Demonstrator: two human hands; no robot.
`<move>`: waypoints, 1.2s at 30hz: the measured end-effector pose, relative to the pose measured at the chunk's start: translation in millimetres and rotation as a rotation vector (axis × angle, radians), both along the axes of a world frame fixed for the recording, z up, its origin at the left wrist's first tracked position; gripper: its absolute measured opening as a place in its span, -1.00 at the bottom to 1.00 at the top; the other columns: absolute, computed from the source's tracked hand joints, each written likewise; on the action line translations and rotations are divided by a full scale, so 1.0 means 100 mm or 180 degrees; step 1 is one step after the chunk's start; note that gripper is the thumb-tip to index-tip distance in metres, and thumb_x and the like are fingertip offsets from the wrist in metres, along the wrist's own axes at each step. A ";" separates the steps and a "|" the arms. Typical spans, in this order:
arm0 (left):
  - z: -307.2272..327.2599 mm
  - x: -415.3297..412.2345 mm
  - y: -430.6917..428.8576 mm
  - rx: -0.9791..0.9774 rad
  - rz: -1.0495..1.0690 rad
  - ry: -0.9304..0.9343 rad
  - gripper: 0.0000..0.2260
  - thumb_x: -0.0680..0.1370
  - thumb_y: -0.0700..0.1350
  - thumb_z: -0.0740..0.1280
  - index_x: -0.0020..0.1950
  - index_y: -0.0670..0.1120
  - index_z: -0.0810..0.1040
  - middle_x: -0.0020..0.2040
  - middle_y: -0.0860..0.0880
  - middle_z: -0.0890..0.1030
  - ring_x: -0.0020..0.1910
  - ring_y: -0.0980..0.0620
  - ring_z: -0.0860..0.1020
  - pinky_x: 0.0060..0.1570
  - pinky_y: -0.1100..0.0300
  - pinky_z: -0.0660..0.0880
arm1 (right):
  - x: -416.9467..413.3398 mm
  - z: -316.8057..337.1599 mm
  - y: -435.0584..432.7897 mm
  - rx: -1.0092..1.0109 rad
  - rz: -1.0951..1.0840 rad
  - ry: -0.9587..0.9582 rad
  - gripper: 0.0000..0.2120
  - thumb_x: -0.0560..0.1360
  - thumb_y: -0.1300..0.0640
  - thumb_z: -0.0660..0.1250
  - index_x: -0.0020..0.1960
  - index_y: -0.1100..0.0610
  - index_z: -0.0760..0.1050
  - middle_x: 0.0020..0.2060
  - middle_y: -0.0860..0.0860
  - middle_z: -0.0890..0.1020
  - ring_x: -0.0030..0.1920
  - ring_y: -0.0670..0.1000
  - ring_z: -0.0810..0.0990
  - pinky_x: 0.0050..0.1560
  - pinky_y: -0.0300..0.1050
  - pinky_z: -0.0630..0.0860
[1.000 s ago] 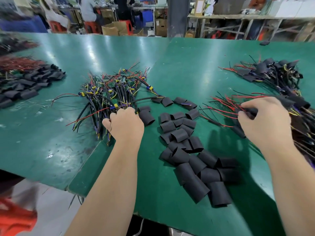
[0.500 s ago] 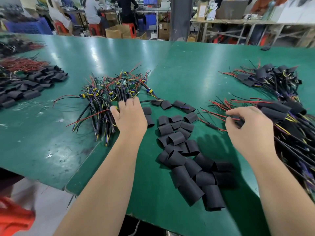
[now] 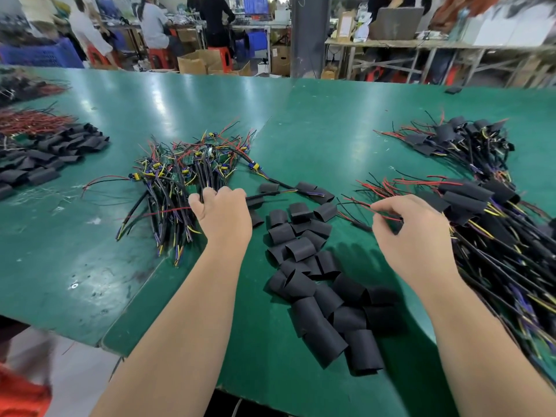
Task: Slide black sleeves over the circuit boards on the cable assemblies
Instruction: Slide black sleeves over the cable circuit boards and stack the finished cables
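Head view, one workbench recorded. Green table (image 3: 316, 130): scuffed, glossy top, seamed down the middle, all items below carried on it. Unsleeved cable assemblies (image 3: 180, 182): a tangled bundle of black, red, yellow and purple wires laid left of centre, small green circuit boards (image 3: 192, 159) exposed at its far end. Left hand (image 3: 224, 215): placed at the near right edge of that bundle, knuckles up, fingers curled round several of its black cables. Loose black sleeves (image 3: 316, 290): a heap of short flattened tubes spread between the two forearms, from just beside the left hand down toward the near table edge. Right hand (image 3: 412, 233): held well apart from the left, to the right of the heap, thumb and fingertips closed on red and black leads (image 3: 356, 203) that were seen to run out leftward from the hand. Sleeved assemblies (image 3: 481, 203): a pile just beside the right hand, black sleeves already fitted, cables trailing toward the near right corner. Second sleeved pile (image 3: 451, 139): laid farther back on the right. Further black sleeves (image 3: 45, 158) and red wires (image 3: 30, 121): noted at the left table edge. Background: seated people, red stools (image 3: 156, 57), cardboard boxes (image 3: 195, 63) and a grey pillar (image 3: 305, 34) were recorded beyond the table, blurred.
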State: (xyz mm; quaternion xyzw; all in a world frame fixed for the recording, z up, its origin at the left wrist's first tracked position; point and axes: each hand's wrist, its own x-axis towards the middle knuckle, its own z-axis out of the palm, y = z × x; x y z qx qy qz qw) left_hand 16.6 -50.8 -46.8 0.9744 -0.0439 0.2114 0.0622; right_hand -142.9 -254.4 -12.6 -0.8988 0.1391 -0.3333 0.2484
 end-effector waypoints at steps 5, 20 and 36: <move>0.09 -0.09 0.08 -0.1084 -0.0144 -0.0861 -0.74 0.55 -0.26 0.24 0.11 0.03 0.60 -0.01 0.00 0.61 0.03 -0.08 0.49 0.17 0.02 0.09 | 0.01 0.00 0.06 0.0378 0.0124 -0.0036 -0.87 0.46 0.31 0.36 -0.07 0.15 0.63 -0.18 0.00 0.65 -0.17 -0.01 0.57 -0.14 -0.46 0.35; 0.23 -0.68 -0.25 -0.1256 -0.2815 -0.0286 -0.54 0.47 0.00 0.44 0.31 -0.13 0.47 0.13 0.01 0.62 0.02 -0.03 0.60 0.12 0.10 0.37 | 0.13 -0.07 0.28 0.3504 0.1378 -0.0575 -0.76 0.55 0.30 0.28 -0.21 0.08 0.61 -0.27 0.02 0.69 -0.21 0.01 0.68 -0.25 -0.23 0.56; 0.28 -0.78 -0.34 -0.4280 -0.2701 0.1848 -0.70 0.54 0.14 0.26 -0.15 0.03 0.71 -0.29 -0.03 0.68 -0.39 0.09 0.59 -0.42 0.27 0.51 | 0.04 0.01 0.41 0.1291 0.1740 -0.0840 -0.69 0.35 0.51 0.39 -0.15 0.12 0.65 -0.08 -0.08 0.68 -0.02 -0.15 0.65 0.09 -0.25 0.53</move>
